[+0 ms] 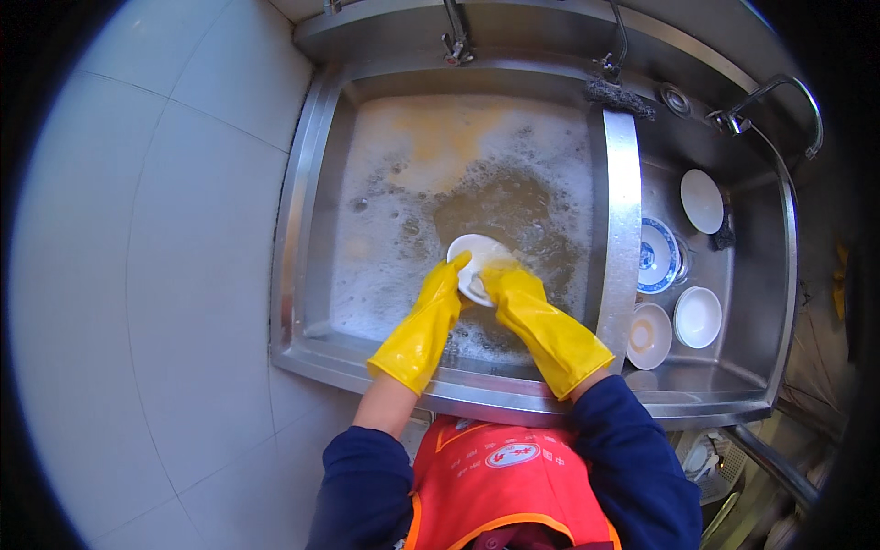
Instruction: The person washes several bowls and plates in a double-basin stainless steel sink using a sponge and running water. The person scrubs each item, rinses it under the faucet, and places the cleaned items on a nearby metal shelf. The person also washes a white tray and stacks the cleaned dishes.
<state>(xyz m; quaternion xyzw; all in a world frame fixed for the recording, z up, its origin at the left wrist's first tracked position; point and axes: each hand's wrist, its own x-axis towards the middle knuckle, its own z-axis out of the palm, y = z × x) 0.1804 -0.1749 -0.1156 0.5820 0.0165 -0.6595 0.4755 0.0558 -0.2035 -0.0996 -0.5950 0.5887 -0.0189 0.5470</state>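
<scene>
Both hands wear long yellow rubber gloves over the left part of a steel double sink, above cloudy, foamy water (385,227). A small white dish (474,246) is tilted between them. My left hand (447,278) grips its left rim, thumb on the inner face. My right hand (505,278) lies against the dish's inner face on the right, its fingers blurred; something pale shows beneath them, and whether it is a cloth or another thing I cannot tell. The underside of the dish is hidden.
The right basin holds a white oval plate (702,201), a blue-rimmed bowl (656,256), stacked white bowls (698,317) and a bowl with a tan ring (650,337). A steel divider (621,227) separates the basins. A dark scourer (619,98) lies at its far end, near taps (457,51).
</scene>
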